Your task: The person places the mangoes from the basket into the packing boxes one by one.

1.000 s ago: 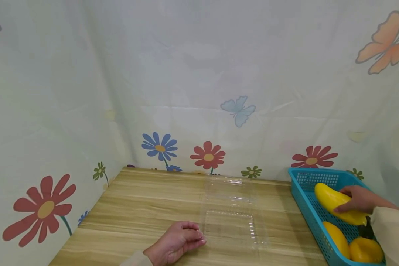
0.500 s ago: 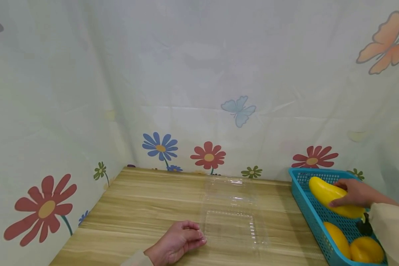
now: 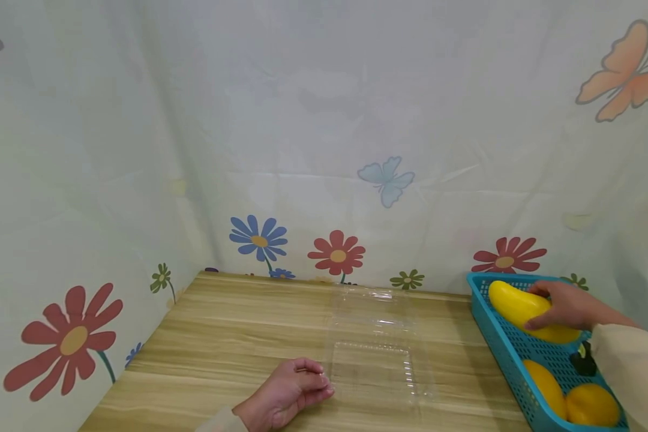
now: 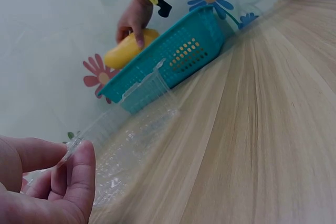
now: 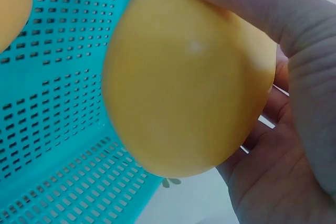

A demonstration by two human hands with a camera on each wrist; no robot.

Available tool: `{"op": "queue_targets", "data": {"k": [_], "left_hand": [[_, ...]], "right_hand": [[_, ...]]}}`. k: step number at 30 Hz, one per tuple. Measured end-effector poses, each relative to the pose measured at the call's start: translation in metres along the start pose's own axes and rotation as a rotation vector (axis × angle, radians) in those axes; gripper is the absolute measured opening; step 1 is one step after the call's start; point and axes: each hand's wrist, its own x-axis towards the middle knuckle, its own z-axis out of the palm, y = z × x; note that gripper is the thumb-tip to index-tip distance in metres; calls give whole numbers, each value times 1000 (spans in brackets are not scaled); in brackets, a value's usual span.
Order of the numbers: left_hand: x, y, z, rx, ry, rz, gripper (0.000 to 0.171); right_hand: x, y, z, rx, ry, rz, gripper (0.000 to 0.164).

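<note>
My right hand [image 3: 567,306] grips a long, smooth yellow fruit [image 3: 513,303], shaped like a mango, over the far part of a blue-green basket [image 3: 497,342]. Close up in the right wrist view, the fruit [image 5: 184,87] bulges out from between thumb and fingers, with the basket's perforated wall behind it. My left hand [image 3: 288,393] pinches the left edge of a clear plastic clamshell box [image 3: 372,372], which lies unfolded on the table. Thumb and fingertips meet on the thin rim of the box [image 4: 121,150] in the left wrist view.
Two orange-yellow fruits, one longish [image 3: 544,387] and one rounder [image 3: 593,405], lie in the basket's near end. A black wrist camera [image 3: 583,360] hangs under the right wrist. A flowered curtain [image 3: 281,150] borders the wood-grain table [image 3: 237,336] at back and left.
My right hand has carried the yellow fruit up and to the left, toward the basket's far left corner. The left hand and the clear box have stayed put.
</note>
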Motion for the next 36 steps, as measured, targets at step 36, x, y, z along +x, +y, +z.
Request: {"op": "queue_targets", "data": {"k": [36], "left_hand": [[-1, -1, 0, 10, -11, 7, 18]], "right_hand": [[-4, -53, -5, -30, 83, -161, 80]]}}
